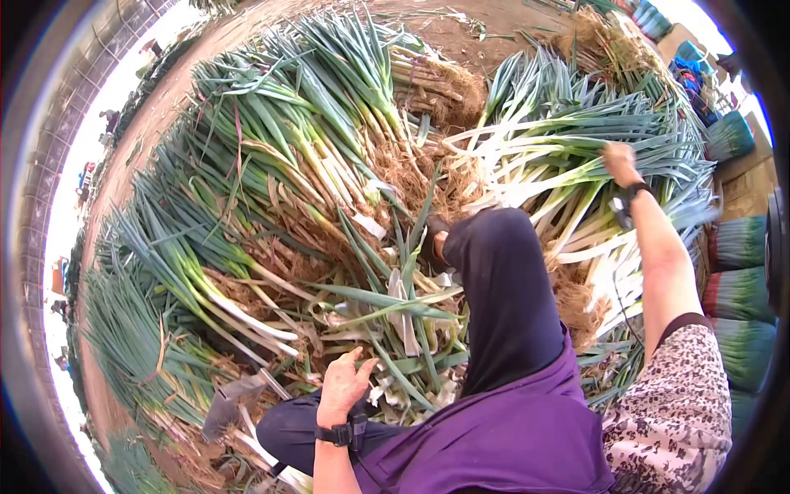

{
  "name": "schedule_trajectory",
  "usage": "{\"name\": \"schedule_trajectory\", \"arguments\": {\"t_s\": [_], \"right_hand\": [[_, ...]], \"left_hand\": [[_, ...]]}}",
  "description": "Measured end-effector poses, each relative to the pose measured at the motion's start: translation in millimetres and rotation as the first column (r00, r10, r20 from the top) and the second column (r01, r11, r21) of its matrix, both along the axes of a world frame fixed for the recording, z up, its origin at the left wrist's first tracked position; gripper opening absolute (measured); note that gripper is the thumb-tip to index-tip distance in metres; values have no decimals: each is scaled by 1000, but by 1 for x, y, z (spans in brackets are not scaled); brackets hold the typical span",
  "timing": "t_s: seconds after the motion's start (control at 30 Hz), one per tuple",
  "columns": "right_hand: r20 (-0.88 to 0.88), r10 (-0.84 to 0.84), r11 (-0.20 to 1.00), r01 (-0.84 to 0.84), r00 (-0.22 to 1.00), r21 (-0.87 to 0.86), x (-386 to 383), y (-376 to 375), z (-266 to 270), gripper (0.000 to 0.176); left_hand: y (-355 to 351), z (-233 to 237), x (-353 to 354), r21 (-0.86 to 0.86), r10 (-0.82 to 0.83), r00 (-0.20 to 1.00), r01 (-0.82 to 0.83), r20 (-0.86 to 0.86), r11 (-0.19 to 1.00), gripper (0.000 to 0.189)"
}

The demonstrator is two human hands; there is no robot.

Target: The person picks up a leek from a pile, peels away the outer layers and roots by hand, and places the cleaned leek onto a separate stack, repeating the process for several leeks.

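My right hand (621,163) is out to the right, fingers closed round the green part of a long green onion above the right-hand pile of green onions (568,156). Its fingertips are partly hidden. My left hand (344,383) hovers beside my bent knee, thumb and fingers apart, with nothing in it. In front of it lie loose trimmed leaves and peelings (403,329). Further left, a few whiter-stemmed green onions (214,300) rest on the larger unpeeled heap (304,140), with brown roots and dry skins towards me.
Bundled green onions (741,296) stand in a row at the far right. A grey flat piece with a metal bar (226,407) sits by my left knee. More rooty bunches (444,86) lie at the back, near bare soil (485,37). A mesh wall (74,90) curves along the left.
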State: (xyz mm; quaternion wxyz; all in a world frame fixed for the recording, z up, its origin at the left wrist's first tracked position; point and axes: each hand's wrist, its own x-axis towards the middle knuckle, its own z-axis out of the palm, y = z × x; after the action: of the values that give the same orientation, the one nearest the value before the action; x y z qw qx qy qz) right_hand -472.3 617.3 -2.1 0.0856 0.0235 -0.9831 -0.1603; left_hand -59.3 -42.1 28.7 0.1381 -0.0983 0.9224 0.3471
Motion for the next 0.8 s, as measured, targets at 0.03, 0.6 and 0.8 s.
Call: {"name": "schedule_trajectory", "arguments": {"t_s": [0.03, 0.6, 0.8], "right_hand": [[-250, 451, 891, -416, 857, 184, -17, -53, -6, 12], [530, 630, 633, -771, 568, 72, -121, -462, -302, 12], [403, 838, 523, -749, 367, -406, -131, -491, -207, 4]], "left_hand": [[-4, -8, -8, 37, 19, 1000, -18, -20, 999, 40], [-27, -29, -64, -44, -162, 929, 187, 334, 981, 40], [-31, -27, -53, -29, -177, 968, 185, 178, 982, 36]]}}
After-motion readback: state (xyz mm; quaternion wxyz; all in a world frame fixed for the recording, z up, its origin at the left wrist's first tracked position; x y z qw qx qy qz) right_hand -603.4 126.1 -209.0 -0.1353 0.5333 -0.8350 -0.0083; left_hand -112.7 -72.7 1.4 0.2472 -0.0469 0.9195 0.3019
